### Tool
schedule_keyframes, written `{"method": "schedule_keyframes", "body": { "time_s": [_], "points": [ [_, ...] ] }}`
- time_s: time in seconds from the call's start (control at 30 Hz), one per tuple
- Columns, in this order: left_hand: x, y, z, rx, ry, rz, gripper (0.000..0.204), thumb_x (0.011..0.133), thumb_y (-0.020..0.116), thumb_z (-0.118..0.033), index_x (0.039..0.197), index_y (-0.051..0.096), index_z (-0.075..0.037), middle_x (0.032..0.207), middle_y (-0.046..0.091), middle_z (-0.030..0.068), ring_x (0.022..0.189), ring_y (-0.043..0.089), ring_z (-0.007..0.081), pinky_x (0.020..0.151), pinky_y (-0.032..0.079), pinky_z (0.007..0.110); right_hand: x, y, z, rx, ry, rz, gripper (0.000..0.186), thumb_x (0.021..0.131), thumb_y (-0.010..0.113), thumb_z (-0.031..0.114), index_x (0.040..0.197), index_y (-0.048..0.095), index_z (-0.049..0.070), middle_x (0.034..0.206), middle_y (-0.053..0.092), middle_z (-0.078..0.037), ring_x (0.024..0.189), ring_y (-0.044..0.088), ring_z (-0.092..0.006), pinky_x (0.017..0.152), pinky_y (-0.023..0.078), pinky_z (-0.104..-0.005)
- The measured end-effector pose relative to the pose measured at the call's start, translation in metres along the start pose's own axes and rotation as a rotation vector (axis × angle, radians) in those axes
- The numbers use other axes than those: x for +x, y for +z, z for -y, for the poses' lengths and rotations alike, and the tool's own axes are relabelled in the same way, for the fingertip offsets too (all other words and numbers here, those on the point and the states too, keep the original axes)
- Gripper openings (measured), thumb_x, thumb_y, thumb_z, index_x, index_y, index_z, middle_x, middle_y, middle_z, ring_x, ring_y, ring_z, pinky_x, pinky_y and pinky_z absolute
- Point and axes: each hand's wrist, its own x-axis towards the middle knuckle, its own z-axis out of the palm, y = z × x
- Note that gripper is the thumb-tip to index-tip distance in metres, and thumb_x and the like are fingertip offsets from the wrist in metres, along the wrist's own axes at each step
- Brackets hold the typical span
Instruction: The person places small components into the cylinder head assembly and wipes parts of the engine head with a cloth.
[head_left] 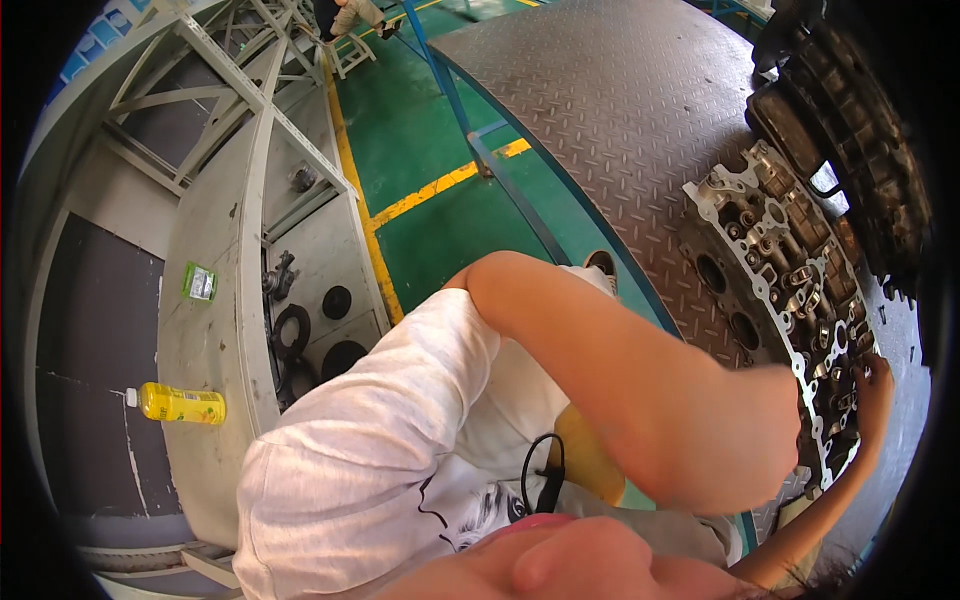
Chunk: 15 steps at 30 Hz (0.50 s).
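Note:
A cylinder head (800,285), with silvery edges and rows of valve parts in its open top, lies on the right of the metal-topped workbench (610,90). My left forearm reaches across to it, and my left hand (745,440) is at its near-left edge. The back of that hand and wrist hide its fingers. From the lower right comes my right arm; my right hand (876,390) touches the near-right end of the cylinder head. Its fingers are curled together there, and whatever is between them is too small to make out.
A dark, ribbed engine part (860,140) stands behind the cylinder head. On my left, a grey rack (215,300) carries a yellow drink bottle (185,403) and a green packet (199,282). Dark round parts (337,302) lie lower. Far back, a person (355,15) sits near a stool.

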Motion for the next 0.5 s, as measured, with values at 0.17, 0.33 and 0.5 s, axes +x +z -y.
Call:
{"method": "schedule_keyframes", "body": {
  "time_s": [0.17, 0.33, 0.5],
  "points": [
    [0.002, -0.029, -0.013, -0.039, 0.081, 0.078, 0.017, 0.075, 0.06, -0.02, 0.076, 0.068, -0.005, 0.078, 0.067, 0.0087, 0.072, 0.065, 0.0245, 0.058, 0.051, 0.035, 0.002, 0.004, -0.003, -0.021, -0.147, -0.048, 0.03, 0.077, 0.063, 0.004, 0.106, 0.056, -0.001, 0.104, 0.059, -0.014, 0.1, 0.055, -0.03, 0.089, 0.041, -0.0356],
    [0.012, -0.025, -0.027, -0.038, -0.105, 0.008, 0.016, 0.074, 0.057, -0.018, 0.074, 0.068, -0.007, 0.076, 0.067, 0.0101, 0.072, 0.065, 0.0223, 0.059, 0.051, 0.034, -0.014, 0.002, 0.005, -0.02, -0.121, -0.053, 0.034, 0.073, 0.063, 0.001, 0.106, 0.056, -0.001, 0.106, 0.058, -0.014, 0.104, 0.053, -0.0302, 0.093, 0.039, -0.0349],
    [0.019, -0.042, -0.04, 0.115, -0.151, 0.268, 0.015, 0.073, 0.057, -0.019, 0.072, 0.068, -0.007, 0.072, 0.066, 0.008, 0.067, 0.064, 0.0229, 0.054, 0.051, 0.035, -0.002, 0.014, -0.001, -0.012, -0.178, -0.099, 0.046, 0.063, 0.062, -0.004, 0.108, 0.055, -0.001, 0.106, 0.058, -0.015, 0.105, 0.053, -0.0309, 0.094, 0.039, -0.0359]
  ]
}}
